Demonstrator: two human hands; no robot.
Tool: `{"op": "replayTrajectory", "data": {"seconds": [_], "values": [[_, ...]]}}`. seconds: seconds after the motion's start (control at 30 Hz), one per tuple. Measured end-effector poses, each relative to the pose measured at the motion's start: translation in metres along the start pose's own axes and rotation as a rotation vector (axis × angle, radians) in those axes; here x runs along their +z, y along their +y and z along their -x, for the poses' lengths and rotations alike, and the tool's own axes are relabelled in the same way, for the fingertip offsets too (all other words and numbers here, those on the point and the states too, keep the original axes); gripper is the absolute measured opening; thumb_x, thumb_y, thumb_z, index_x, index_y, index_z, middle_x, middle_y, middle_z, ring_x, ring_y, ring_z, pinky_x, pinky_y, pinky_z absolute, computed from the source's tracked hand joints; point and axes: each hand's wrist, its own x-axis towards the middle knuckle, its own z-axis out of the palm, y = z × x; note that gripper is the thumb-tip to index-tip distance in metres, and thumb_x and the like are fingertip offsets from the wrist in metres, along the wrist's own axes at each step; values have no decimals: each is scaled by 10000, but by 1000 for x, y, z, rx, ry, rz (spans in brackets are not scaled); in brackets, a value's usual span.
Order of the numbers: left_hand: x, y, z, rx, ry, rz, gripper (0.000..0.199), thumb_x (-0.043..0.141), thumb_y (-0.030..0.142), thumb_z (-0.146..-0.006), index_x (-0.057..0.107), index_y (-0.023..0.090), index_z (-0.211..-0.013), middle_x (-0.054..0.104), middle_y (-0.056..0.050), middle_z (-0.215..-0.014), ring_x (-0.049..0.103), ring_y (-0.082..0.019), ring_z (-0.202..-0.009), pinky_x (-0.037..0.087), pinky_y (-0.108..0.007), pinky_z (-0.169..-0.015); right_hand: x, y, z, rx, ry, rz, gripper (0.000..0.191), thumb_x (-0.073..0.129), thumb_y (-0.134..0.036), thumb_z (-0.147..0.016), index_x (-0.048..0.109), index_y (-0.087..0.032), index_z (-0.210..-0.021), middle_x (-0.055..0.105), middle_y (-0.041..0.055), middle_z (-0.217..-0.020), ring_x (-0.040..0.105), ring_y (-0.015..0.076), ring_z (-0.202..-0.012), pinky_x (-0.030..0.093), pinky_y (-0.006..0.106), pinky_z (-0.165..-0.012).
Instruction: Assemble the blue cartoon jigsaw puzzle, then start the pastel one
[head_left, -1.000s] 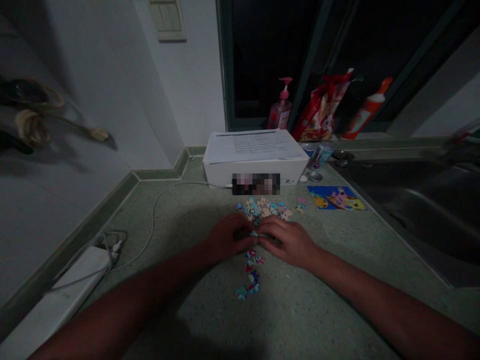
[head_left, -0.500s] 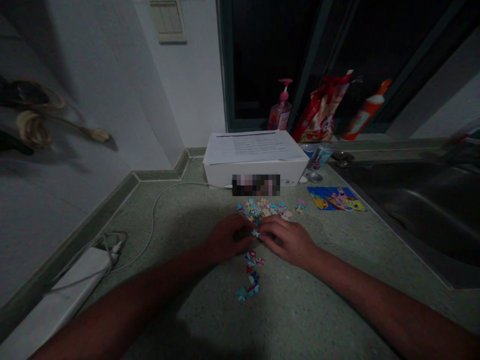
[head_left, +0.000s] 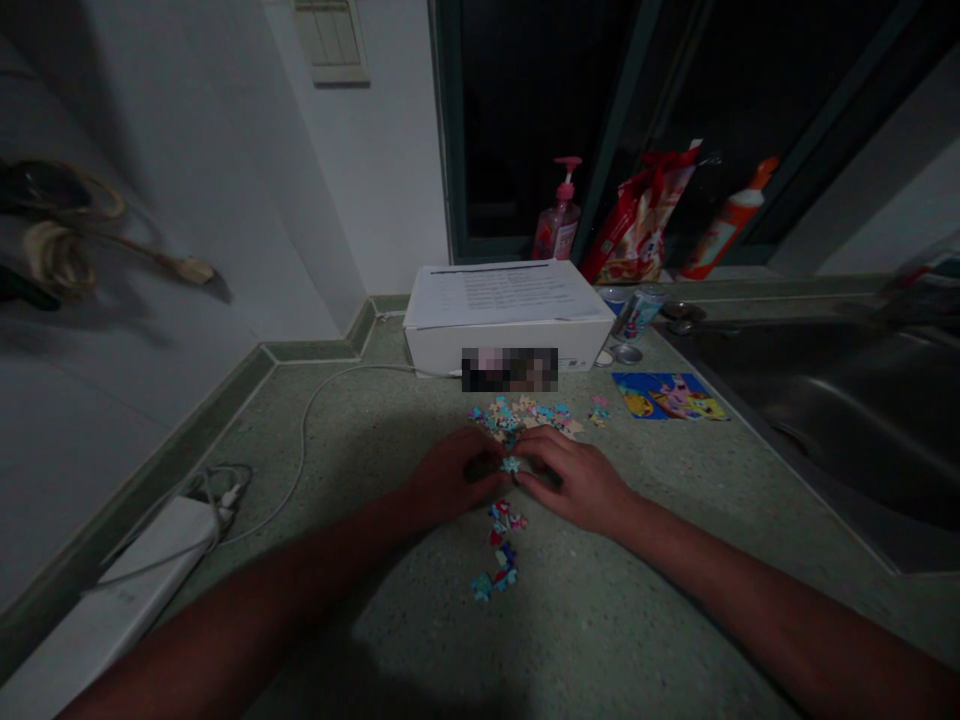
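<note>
Between my two hands, just above the counter, is a small light-blue jigsaw puzzle piece (head_left: 511,465). My left hand (head_left: 459,475) comes at it from the left, with thumb and fingertips closed at its edge. From the other side my right hand (head_left: 574,482) pinches it with curled fingers. Beyond the fingertips lies a heap of loose puzzle pieces (head_left: 525,412), partly hidden by my hands. Nearer to me, a crooked strip of puzzle pieces (head_left: 502,560) in blue, red and pink lies on the counter; whether they interlock is too small to tell.
Behind the heap stands a white box (head_left: 510,300) with a printed sheet on top. A colourful cartoon picture card (head_left: 670,396) lies right of it, near a can (head_left: 640,315) and the sink (head_left: 840,420). A white power strip (head_left: 150,560) with cables lies at left.
The light-blue piece shows a little more between my fingertips, and my right fingers have shifted slightly. The heap and the strip of pieces look the same.
</note>
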Motion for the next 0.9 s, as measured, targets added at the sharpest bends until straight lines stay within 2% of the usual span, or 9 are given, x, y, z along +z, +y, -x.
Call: {"op": "replayTrajectory", "data": {"seconds": [0.13, 0.27, 0.4, 0.47, 0.6, 0.7, 0.9], "values": [[0, 2, 1, -29, -13, 34, 149, 726, 430, -883, 754, 332, -992, 759, -31, -947, 702, -232, -818, 588, -410, -738, 0, -1, 0, 1, 6, -15, 221, 622, -243, -996, 690, -242, -1206, 752, 103, -1213, 747, 229, -1016, 607, 349, -783], [1, 0, -1, 4, 2, 21, 149, 715, 393, -885, 754, 333, -1015, 772, -40, -998, 727, -240, -866, 606, -436, -791, -4, 1, -1, 15, 21, 3, 213, 633, -225, -973, 697, -247, -1175, 756, 84, -1158, 740, 221, -959, 586, 337, -769], [1, -2, -2, 21, 11, 31, 178, 703, 374, -903, 741, 293, -1057, 767, -67, -1023, 739, -246, -882, 621, -446, -805, -24, 20, 0, 194, 68, 127, 189, 674, -258, -967, 716, -244, -1151, 761, 79, -1120, 723, 212, -822, 565, 344, -740], [2, -3, -1, 15, 1, 14, 167, 697, 347, -920, 737, 278, -1067, 765, -71, -1036, 739, -244, -888, 629, -441, -820, -42, 36, 2, 327, 89, 232, 172, 688, -276, -953, 743, -230, -1109, 766, 87, -1060, 729, 247, -849, 558, 360, -749], [2, -6, -1, 19, -10, -20, 149, 700, 292, -930, 734, 267, -1073, 763, -67, -1041, 743, -243, -919, 637, -435, -864, -81, 70, 8, 583, -10, 375, 205, 690, -283, -965, 797, -183, -1110, 798, 150, -1127, 752, 280, -901, 536, 371, -784], [3, -6, -2, 16, -16, -32, 148, 717, 270, -923, 734, 270, -1071, 769, -70, -1053, 744, -244, -932, 637, -424, -874, -100, 83, 14, 725, -77, 464, 194, 708, -298, -967, 812, -172, -1073, 815, 162, -1079, 762, 301, -909, 498, 362, -738], [2, -5, -1, 26, -25, -40, 155, 684, 242, -940, 733, 237, -1087, 766, -75, -1047, 737, -230, -902, 628, -401, -844, -105, 83, 18, 815, -254, 464, 140, 721, -240, -968, 821, -156, -1018, 821, 178, -1043, 767, 297, -913, 457, 369, -724]]}}
